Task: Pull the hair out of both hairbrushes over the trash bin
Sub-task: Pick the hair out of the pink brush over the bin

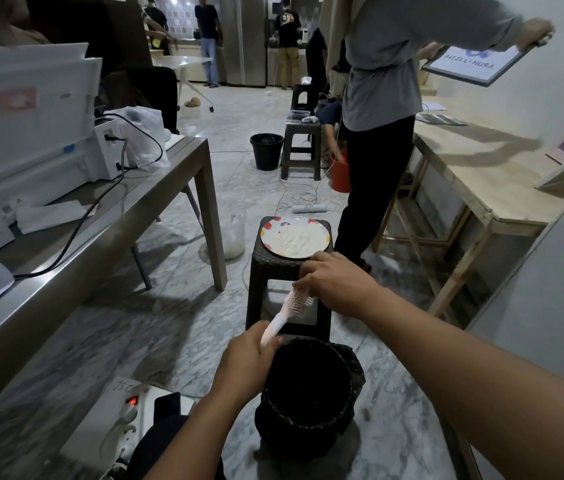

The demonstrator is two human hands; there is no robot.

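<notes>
My left hand (246,355) grips the handle of a pale pink hairbrush (285,311), which slants up and to the right above the far rim of the trash bin (308,389). The bin is black, lined with a dark bag, and stands on the floor just in front of me. My right hand (334,282) is closed over the bristle head of the brush, fingers pinched at its top. Whether hair is between the fingers cannot be made out. A second hairbrush is not visible.
A dark plastic stool (284,292) stands right behind the bin with a plate (294,237) on it. A steel table (100,237) runs along the left, a wooden bench (481,188) along the right. A person stands close on the right. A power strip (128,420) lies near left.
</notes>
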